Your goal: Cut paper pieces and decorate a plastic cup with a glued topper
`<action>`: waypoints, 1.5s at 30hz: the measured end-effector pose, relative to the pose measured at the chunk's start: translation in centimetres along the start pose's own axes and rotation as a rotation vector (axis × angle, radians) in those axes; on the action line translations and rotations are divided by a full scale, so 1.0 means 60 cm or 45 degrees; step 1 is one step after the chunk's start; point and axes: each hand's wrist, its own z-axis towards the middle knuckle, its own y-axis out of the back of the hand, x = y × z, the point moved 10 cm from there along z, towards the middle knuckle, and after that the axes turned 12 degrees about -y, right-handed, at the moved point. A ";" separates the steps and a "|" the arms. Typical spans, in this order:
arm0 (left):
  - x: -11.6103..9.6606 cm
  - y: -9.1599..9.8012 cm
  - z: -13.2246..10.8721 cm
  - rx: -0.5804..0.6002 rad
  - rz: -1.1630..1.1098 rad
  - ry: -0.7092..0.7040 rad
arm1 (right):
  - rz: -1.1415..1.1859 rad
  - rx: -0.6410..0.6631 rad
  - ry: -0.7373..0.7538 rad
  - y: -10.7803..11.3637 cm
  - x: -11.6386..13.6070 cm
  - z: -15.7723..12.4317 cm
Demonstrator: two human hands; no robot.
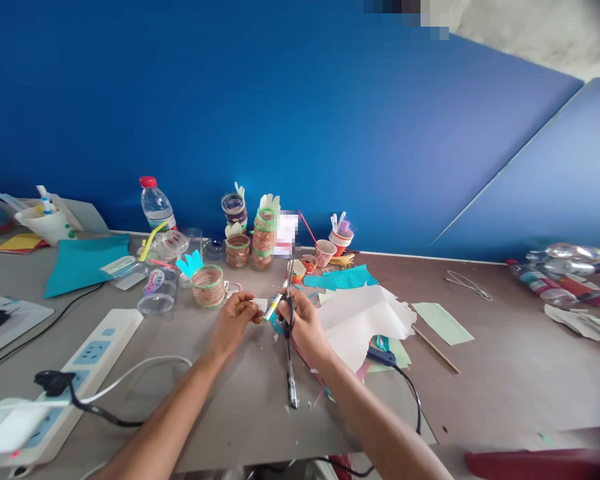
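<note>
My left hand [239,319] has its fingertips pinched on a small white piece of paper [261,305]. Facing it, my right hand [304,325] is closed around black-handled scissors [289,312], whose thin end points away from me. A slim white-and-yellow stick [275,304] slants between the two hands, near my right thumb; which fingers bear it I cannot tell. Below my right hand lies a clear pen-like object [293,392]. Bits of blue paper show by the right fingers. A twine-wrapped jar [209,285] with a blue paper cutout stands just beyond my left hand.
More wrapped jars [264,243] stand against the blue partition [300,133]. Right of my hands lie a white sheet [363,317], a green sheet [443,323] and a wooden stick [436,349]. At left are a power strip [107,343], cables, a clear cup [157,291] and a bottle [156,207].
</note>
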 end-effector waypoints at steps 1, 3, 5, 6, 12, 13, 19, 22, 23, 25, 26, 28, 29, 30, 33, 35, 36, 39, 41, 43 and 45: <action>0.002 0.000 0.000 0.008 0.006 -0.006 | 0.022 -0.010 -0.038 0.002 -0.009 0.005; 0.004 -0.002 -0.001 0.031 0.030 -0.023 | 0.060 -0.029 -0.114 0.006 -0.029 0.013; 0.002 -0.004 -0.002 0.043 0.067 -0.051 | 0.076 -0.038 -0.149 0.010 -0.045 0.018; 0.000 -0.005 -0.003 0.046 0.089 -0.068 | 0.076 -0.041 -0.155 0.011 -0.052 0.020; 0.005 -0.016 -0.011 0.106 0.206 -0.104 | 0.015 -0.091 -0.105 0.027 -0.066 0.027; 0.006 -0.018 -0.012 0.116 0.215 -0.102 | 0.011 -0.085 -0.104 0.027 -0.067 0.027; 0.003 -0.027 -0.019 0.155 0.233 -0.083 | -0.007 -0.019 -0.103 0.019 -0.065 0.025; 0.003 -0.032 -0.023 0.185 0.159 -0.056 | 0.030 0.006 -0.101 0.018 -0.064 0.025; 0.006 -0.033 -0.025 0.190 0.119 -0.030 | 0.049 0.012 -0.105 0.019 -0.064 0.025; 0.014 -0.034 -0.029 0.185 0.036 0.030 | 0.099 0.010 -0.127 0.021 -0.065 0.026; 0.018 -0.034 -0.031 0.177 0.000 0.056 | 0.128 0.000 -0.140 0.024 -0.066 0.027; 0.025 -0.033 -0.034 0.161 -0.042 0.089 | 0.192 -0.029 -0.160 0.029 -0.067 0.027; 0.027 -0.035 -0.036 0.164 -0.049 0.098 | 0.220 -0.038 -0.166 0.031 -0.067 0.027; 0.030 -0.037 -0.037 0.177 -0.052 0.107 | 0.241 -0.040 -0.171 0.031 -0.068 0.027; 0.036 -0.046 -0.043 0.225 -0.065 0.136 | 0.257 -0.031 -0.181 0.030 -0.071 0.028; 0.040 -0.047 -0.044 0.217 -0.099 0.162 | 0.227 -0.019 -0.180 0.029 -0.073 0.028; 0.041 -0.045 -0.044 0.204 -0.117 0.172 | 0.206 -0.006 -0.177 0.027 -0.073 0.028; 0.040 -0.039 -0.041 0.166 -0.125 0.164 | 0.133 0.072 -0.173 0.016 -0.075 0.028; 0.037 -0.036 -0.038 0.163 -0.098 0.149 | 0.102 0.120 -0.175 0.009 -0.077 0.028; 0.037 -0.036 -0.036 0.166 -0.083 0.152 | 0.108 0.110 -0.172 0.010 -0.076 0.029; 0.037 -0.033 -0.034 0.137 -0.098 0.158 | 0.144 0.054 -0.164 0.018 -0.072 0.029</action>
